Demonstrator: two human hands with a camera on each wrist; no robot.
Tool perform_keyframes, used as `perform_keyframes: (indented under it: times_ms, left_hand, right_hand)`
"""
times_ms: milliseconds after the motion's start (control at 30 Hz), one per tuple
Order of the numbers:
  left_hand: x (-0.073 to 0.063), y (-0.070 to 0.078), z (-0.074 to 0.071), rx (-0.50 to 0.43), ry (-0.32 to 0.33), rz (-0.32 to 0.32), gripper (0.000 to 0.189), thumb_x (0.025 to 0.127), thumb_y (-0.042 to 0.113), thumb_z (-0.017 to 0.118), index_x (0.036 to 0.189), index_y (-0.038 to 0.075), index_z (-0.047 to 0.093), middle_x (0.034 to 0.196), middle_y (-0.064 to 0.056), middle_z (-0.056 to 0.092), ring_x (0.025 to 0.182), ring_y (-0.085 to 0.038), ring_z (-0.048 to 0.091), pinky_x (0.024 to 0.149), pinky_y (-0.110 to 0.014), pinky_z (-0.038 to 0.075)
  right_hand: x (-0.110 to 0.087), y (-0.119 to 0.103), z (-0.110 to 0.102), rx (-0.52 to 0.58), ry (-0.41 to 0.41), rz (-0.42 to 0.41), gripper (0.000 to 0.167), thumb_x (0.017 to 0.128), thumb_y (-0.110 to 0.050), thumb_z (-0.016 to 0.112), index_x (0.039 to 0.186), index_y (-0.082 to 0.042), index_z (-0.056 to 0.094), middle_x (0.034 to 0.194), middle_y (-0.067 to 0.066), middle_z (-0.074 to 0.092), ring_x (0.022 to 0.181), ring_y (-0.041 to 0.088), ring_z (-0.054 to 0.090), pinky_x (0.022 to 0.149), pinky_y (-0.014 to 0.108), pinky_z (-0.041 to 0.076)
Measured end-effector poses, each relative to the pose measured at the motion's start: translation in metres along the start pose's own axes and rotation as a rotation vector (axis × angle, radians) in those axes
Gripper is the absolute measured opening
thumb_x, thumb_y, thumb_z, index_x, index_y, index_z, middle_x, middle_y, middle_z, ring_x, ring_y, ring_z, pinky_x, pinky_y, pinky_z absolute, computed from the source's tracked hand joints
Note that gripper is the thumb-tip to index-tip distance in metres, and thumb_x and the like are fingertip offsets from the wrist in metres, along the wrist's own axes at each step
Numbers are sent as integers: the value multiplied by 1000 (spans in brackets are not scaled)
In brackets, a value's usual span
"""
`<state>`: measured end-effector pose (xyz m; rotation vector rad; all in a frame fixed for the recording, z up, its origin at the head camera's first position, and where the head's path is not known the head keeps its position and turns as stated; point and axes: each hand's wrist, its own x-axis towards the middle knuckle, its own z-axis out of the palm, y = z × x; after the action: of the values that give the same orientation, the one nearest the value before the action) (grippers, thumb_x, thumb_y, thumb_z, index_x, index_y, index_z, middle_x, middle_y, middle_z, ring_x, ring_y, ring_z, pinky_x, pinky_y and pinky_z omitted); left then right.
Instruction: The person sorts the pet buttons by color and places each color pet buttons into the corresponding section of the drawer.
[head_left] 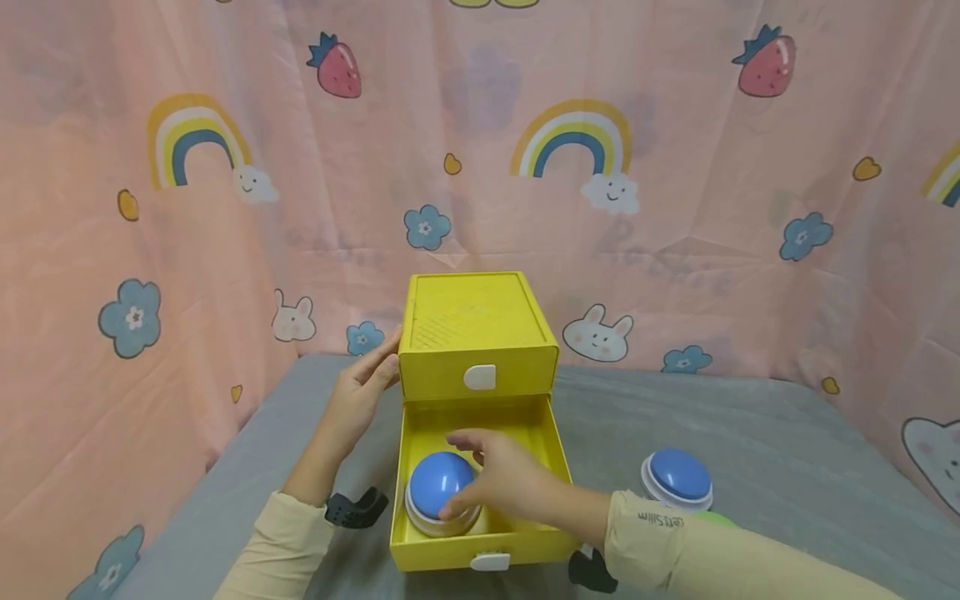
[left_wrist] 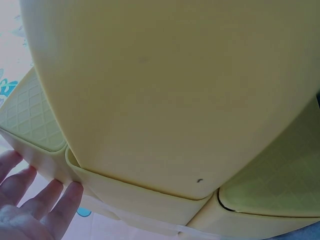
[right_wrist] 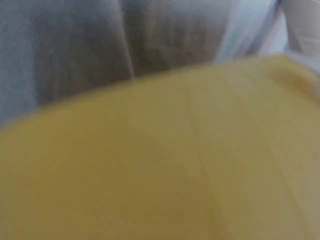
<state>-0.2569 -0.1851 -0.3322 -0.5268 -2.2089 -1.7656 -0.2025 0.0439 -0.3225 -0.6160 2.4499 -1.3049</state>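
Observation:
A yellow two-drawer box [head_left: 480, 310] stands on the grey cloth, its lower drawer [head_left: 558, 467] pulled out and its upper one closed. Inside the lower drawer, toward the front left, sits a blue dome button with a pale base [head_left: 437, 479]. My right hand [head_left: 510, 477] reaches over the drawer, its thumb across the dome's lower right and its fingers spread behind; firm contact cannot be told. With fairly straight fingers, my left hand [head_left: 358, 404] rests against the box's left side; those fingers [left_wrist: 62, 210] also show in the left wrist view. A blurred yellow surface fills much of the right wrist view.
To the right of the box, a second blue dome button with a white rim [head_left: 679, 475] lies on the grey cloth [head_left: 795, 450]. Something green [head_left: 714, 518] shows partly behind the right sleeve. A pink patterned curtain [head_left: 480, 225] hangs behind and at the sides.

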Motion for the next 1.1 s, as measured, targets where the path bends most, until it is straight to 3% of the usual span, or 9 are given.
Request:
perform_keyframes:
  times_ms: [267,433,733,1100]
  left_hand:
    - [0,1,-1,15,-1,-19,50,105,36,48,153,23,41,163,2,32,148,-18,35,113,-45,45]
    - [0,4,0,4,-1,-18,50,106,33,48,153,20,41,163,1,32,149,-20,34,114,-49,43]
    - [0,3,0,8,6,-31,49,106,32,48,153,21,40,162,2,33,149,-19,34,114,-49,43]
    - [0,3,0,-3,-3,-24,50,106,32,47,154,21,40,164,-1,31,149,-20,33,114,-51,42]
  right_hand:
    - [-24,0,-40,57,37,-103,70,77,-28,87,136,-3,59,141,14,59,135,32,52,113,43,44]
    - [-40,12,-68,92,74,-128,70,79,-31,85,137,-2,58,143,17,56,136,37,50,109,41,48]
    - [-65,45,-106,157,117,-88,66,83,-27,81,139,-3,56,146,19,53,137,40,49,98,28,56]
    - [-78,100,-147,12,171,25,64,87,-28,77,141,-2,54,143,20,56,130,35,56,99,30,56]
